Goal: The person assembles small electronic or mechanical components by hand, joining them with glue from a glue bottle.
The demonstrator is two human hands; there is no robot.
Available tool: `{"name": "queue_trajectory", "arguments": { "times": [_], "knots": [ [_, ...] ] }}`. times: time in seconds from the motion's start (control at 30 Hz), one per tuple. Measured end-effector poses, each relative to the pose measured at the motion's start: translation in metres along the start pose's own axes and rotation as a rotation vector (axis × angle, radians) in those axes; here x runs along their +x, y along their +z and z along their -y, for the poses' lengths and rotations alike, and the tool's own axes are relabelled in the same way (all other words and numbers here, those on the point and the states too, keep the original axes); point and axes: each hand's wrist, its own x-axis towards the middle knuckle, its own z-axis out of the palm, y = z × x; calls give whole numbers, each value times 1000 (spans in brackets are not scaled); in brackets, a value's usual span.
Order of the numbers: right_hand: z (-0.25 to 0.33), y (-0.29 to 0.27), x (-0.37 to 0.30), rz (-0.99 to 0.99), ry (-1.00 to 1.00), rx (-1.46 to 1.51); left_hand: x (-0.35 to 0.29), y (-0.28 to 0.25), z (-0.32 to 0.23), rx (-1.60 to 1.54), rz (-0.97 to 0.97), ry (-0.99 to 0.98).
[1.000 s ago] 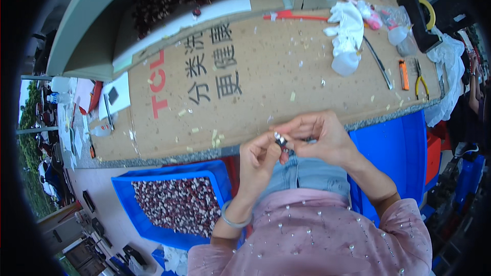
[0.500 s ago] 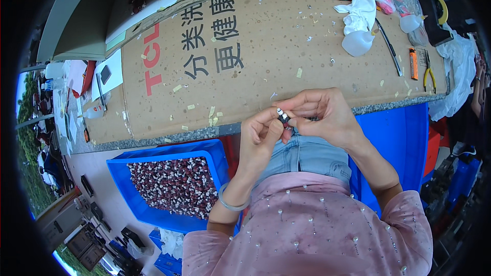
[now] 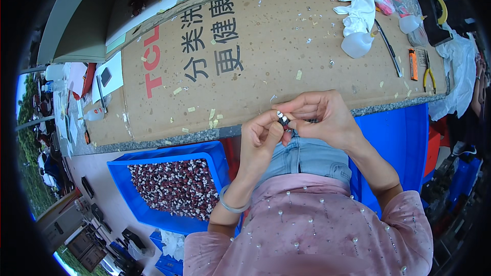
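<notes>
Piece in hand: small piece point(image 3: 283, 119), white top and black middle, sits between the fingertips of both hands, just past the near table edge, above the lap. Left hand point(image 3: 263, 132): thumb and index narrow, pinching it from the left and below. Right hand point(image 3: 322, 117): thumb tip right against its right side, index curled over near the white end; fingers close together, cannot tell whether they grip or only steady it. Lower end mostly hidden by fingers.

Edges: speckled stone table edge point(image 3: 207, 135) runs just beside both hands, rising toward the right. Cardboard sheet point(image 3: 271, 56) dotted with paper scraps stretches from there back to the grey cabinet point(image 3: 76, 41). White squeeze bottle point(image 3: 357, 45), black pen-like tool point(image 3: 388, 48), orange-handled item point(image 3: 413, 64) and yellow pliers point(image 3: 429, 75) lie right, well apart from the fingers. Blue tray point(image 3: 221, 159) full of dark red and white pieces stands below table level, near the left forearm; blue bin point(image 3: 394, 138) beside the right forearm.
</notes>
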Motion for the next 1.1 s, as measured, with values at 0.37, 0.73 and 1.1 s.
{"name": "queue_trajectory", "arguments": {
  "times": [0.37, 0.73, 1.1],
  "knots": [
    [-4, -3, 0, 3, 0, -3, -1, -2, 3, 12, 10, 0],
    [-2, -3, -1, 14, -1, 6, -1, -2, 4, 0, 17, 0],
    [-3, -2, 1, 25, -5, 12, -1, -3, 4, -14, 9, 7]
  ]
}}
